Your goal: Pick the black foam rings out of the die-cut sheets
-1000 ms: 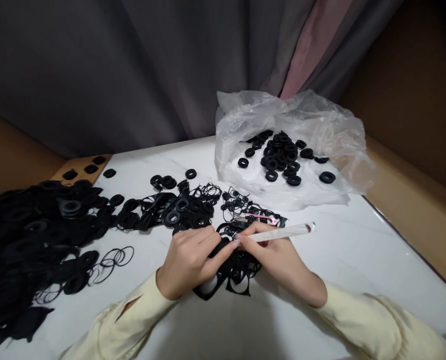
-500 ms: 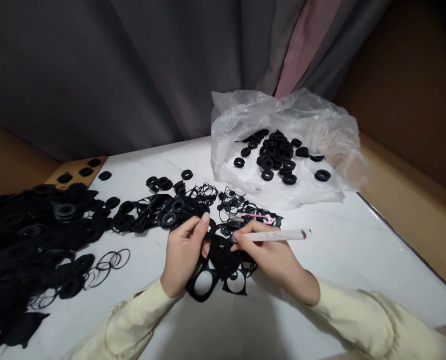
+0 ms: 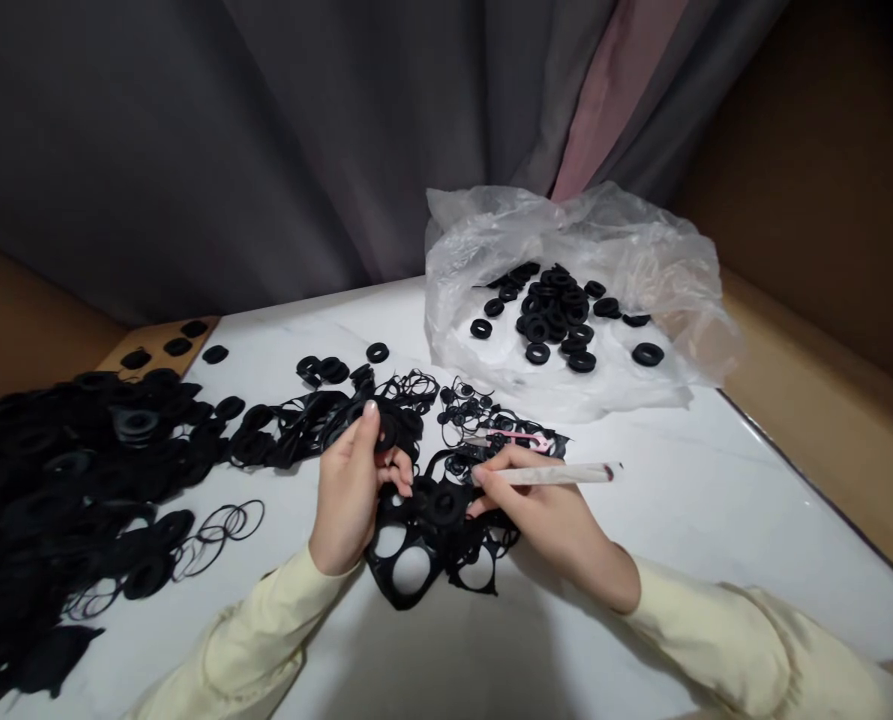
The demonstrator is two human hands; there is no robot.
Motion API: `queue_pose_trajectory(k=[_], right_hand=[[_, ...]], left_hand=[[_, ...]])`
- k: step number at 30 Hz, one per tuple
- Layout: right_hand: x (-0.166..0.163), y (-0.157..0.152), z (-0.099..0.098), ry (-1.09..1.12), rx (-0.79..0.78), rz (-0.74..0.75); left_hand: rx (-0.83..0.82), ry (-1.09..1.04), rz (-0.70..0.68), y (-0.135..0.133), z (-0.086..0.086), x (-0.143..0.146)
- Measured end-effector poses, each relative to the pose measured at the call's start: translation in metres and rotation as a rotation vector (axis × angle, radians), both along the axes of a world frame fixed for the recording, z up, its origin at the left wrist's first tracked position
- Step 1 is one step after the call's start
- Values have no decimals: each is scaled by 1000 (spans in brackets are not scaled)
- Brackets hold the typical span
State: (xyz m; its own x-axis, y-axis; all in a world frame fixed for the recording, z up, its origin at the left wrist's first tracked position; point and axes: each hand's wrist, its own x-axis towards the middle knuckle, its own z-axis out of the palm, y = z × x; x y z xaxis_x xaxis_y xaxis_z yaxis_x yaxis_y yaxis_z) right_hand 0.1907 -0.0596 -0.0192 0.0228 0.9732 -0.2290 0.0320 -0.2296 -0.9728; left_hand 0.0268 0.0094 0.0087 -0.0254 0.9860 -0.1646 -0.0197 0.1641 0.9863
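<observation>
The floppy black rubber sheet with round cut-out holes (image 3: 416, 565) lies on the white bench (image 3: 716, 500) just in front of the person. It looks thin and stringy, so a hard tug could rip it. The left hand (image 3: 348, 490) is clamped on its top edge, and the right hand (image 3: 558, 525) grips a slim white stick (image 3: 558, 473).

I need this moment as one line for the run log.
left hand: grips black punched sheet | right hand: holds white stick, tip at sheet | black rings: in plastic bag
</observation>
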Motion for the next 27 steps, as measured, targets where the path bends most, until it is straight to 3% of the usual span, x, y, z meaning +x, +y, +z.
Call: queue_pose_trajectory(k=[6, 10, 13, 16, 17, 21, 27], right_hand=[[2, 0, 2, 48, -26, 3], [5, -1, 5, 18, -25, -3], [7, -1, 5, -3, 17, -30], [7, 0, 4, 37, 26, -46], [7, 0, 3, 59, 16, -44], [7, -1, 3, 118, -12, -25], [8, 0, 6, 157, -56, -43]], left_hand=[[-33, 63, -71, -4, 3, -1], [-18, 119, -134, 5, 16, -10], [49, 401, -130, 37, 29, -32], [185, 1049, -38, 89, 36, -67], [170, 1135, -14, 106, 35, -80], [71, 1319, 13, 152, 22, -120], [-77, 1470, 14, 159, 3, -139]])
